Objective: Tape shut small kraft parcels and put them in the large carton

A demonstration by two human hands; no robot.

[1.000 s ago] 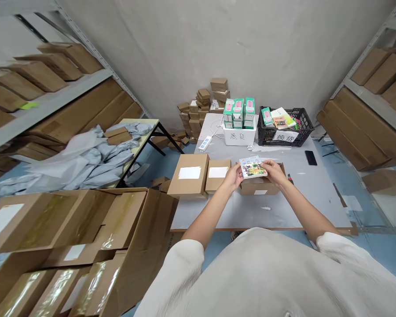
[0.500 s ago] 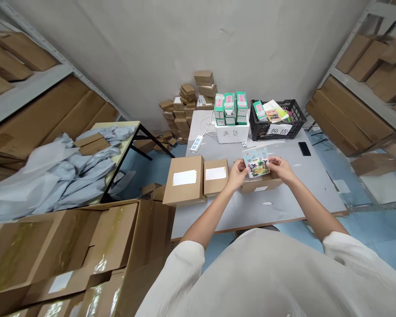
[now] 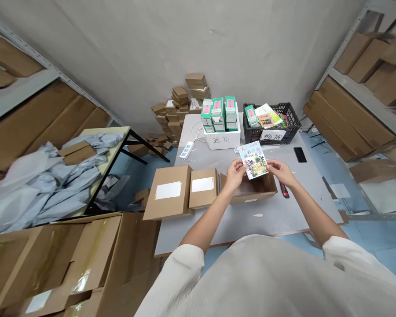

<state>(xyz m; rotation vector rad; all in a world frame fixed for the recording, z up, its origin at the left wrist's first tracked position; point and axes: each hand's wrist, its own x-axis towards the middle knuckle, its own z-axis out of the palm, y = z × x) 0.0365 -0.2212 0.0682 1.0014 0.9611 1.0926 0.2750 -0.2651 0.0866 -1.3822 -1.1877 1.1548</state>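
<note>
Between my hands is a thin picture book [image 3: 254, 159] with a light blue, illustrated cover, tilted toward me. My left hand [image 3: 236, 175] pinches its lower left edge, and my right hand [image 3: 280, 172] pinches its lower right edge. Beneath it an open cardboard box [image 3: 254, 197] stands on the grey table [image 3: 214, 231]; my hands and the book partly hide its inside. Two closed cardboard boxes, a larger one [image 3: 166, 207] and a smaller one [image 3: 203, 200], with white labels, stand to the left. By my right wrist lies a red and black box cutter [image 3: 284, 190].
At the table's back stand a white bin [image 3: 221, 141] of green and pink boxes and a black crate [image 3: 292, 136] holding books. A phone [image 3: 300, 154] lies at right, a power strip [image 3: 186, 150] at left. A large carton [image 3: 132, 246] of boxes stands left.
The book has turned slightly and tilted, still held by both hands. More of the open box's inside and the box cutter now show. The whole view has shifted a little.
</note>
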